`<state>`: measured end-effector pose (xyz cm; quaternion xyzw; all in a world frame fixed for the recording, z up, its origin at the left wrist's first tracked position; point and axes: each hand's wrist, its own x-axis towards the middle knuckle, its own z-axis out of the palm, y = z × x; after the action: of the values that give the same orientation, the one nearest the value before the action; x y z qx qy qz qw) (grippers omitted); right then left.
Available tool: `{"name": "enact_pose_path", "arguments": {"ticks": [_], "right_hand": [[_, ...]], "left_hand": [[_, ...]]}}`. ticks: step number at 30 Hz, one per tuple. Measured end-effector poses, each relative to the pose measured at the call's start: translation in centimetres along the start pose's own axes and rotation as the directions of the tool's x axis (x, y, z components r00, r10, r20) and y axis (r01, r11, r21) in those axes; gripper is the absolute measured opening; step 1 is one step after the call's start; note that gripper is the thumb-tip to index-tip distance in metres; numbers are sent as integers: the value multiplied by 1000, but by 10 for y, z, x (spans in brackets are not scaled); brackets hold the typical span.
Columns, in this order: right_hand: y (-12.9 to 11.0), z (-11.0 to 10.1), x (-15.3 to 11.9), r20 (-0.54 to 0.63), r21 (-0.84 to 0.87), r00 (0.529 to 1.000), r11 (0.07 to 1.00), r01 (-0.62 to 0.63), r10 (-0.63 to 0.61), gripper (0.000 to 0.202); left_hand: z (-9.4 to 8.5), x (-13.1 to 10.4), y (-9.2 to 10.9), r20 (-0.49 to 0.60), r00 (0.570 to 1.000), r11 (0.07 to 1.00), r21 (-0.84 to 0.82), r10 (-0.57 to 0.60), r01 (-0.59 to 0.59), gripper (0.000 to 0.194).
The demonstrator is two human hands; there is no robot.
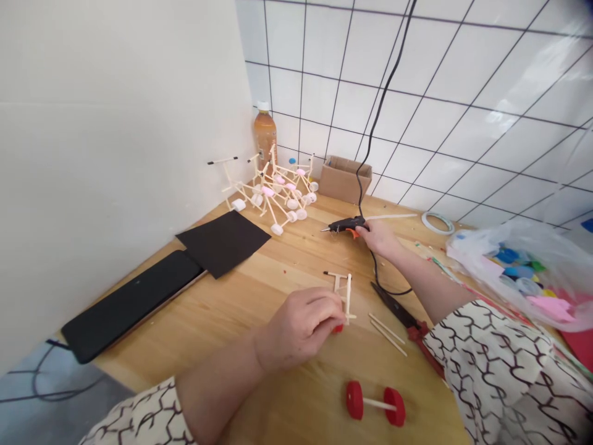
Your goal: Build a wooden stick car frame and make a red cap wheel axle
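1. Our left hand [303, 324] is pinched closed, with its fingertips at the near end of the stick frame [348, 290], around the middle of the worktop [259, 278].
2. Of our two hands, this one is nearer to the frame, whose long axis runs toward the far edge.
3. Our right hand [382, 238] is curled on the rear of the glue gun [345, 224], closer to the far edge; the gun points crosswise, toward the left edge.
4. From its nozzle [325, 229], the frame lies toward the near edge, slightly right.
5. Nearest to us is the red-wheeled axle [377, 403].
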<state>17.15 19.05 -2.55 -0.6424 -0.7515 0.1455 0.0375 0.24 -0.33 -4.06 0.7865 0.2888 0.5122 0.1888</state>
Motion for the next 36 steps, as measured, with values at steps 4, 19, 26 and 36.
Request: {"name": "enact_pose_path", "arguments": {"ticks": [4, 19, 26, 36], "right_hand": [[-2, 0, -11, -70, 11, 997, 999, 45, -44, 30], [0, -2, -180, -133, 407, 876, 780, 475, -464, 6], [-3, 7, -176, -77, 455, 879, 767, 451, -471, 7], [-5, 3, -180, -81, 474, 870, 749, 463, -487, 16]], "left_hand": [[0, 0, 0, 6, 1000, 1000, 12, 3, -3, 11], [1, 0, 1, 3, 1000, 1000, -13, -26, 26, 10], [1, 2, 2, -11, 999, 998, -45, -51, 50, 9], [1, 3, 4, -18, 996, 993, -86, -88, 86, 8]]}}
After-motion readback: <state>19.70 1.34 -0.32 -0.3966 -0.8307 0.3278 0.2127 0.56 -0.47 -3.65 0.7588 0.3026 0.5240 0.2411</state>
